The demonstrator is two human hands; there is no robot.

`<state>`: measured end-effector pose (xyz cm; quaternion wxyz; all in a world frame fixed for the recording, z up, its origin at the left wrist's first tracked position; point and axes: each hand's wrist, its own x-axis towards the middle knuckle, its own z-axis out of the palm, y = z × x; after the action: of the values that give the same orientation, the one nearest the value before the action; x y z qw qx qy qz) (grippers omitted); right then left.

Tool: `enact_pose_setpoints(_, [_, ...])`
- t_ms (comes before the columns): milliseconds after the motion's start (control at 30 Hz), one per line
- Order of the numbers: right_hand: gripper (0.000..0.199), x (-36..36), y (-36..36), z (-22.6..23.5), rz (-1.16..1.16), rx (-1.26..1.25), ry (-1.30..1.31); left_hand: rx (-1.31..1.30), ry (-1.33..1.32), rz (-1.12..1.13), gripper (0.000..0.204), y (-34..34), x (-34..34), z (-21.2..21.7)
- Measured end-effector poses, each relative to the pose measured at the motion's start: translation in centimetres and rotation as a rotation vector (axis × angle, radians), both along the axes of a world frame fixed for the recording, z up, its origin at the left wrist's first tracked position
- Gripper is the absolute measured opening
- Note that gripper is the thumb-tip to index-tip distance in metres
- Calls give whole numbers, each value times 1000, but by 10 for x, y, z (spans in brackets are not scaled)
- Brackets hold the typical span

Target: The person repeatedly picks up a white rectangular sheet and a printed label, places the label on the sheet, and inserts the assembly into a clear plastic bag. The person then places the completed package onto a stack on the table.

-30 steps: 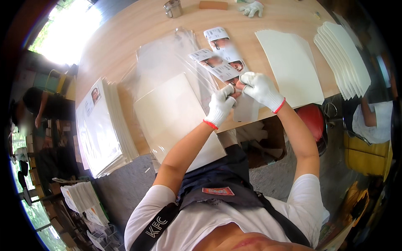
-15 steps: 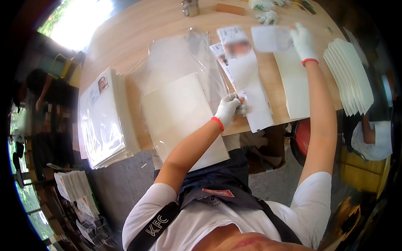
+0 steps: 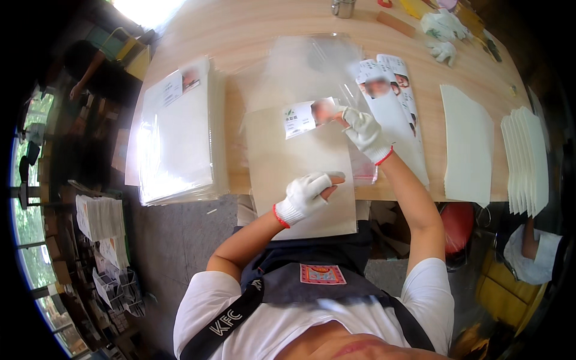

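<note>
My right hand (image 3: 363,131), in a white knit glove with bare fingertips, pinches the right end of a printed paper label (image 3: 309,117). That label, with a green mark and a portrait, lies over the upper part of a cream paper sheet (image 3: 300,150). My left hand (image 3: 307,195), gloved the same way, rests on the sheet's lower part, thumb and forefinger apart, holding nothing. Behind the sheet lie clear plastic sleeves (image 3: 312,60). Close to my right hand is a pile of printed strips (image 3: 393,120) with portraits.
At the left stands a stack of filled clear packs (image 3: 177,138). White sheets (image 3: 468,144) and a fanned paper stack (image 3: 523,159) lie right. At the back are a metal cup (image 3: 343,8), a brown block (image 3: 396,24) and a loose glove (image 3: 443,53). Another person's arm (image 3: 87,75) shows far left.
My right hand has come left from the far right side, where it held a blurred white sheet. My left hand has moved from the printed strips onto the cream sheet. The view has shifted.
</note>
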<state>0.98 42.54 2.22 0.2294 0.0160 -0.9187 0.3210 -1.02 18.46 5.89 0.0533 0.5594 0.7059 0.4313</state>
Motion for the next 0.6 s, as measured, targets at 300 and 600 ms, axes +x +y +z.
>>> enact_pose_setpoints(300, [37, -6, -2, -29, -4, 214, -32, 148, 149, 328, 21, 7, -77, 3])
enact_pose_setpoints(600, [22, 8, -13, -4, 91, 574, -81, -462, 189, 370, 49, 23, -105, -50])
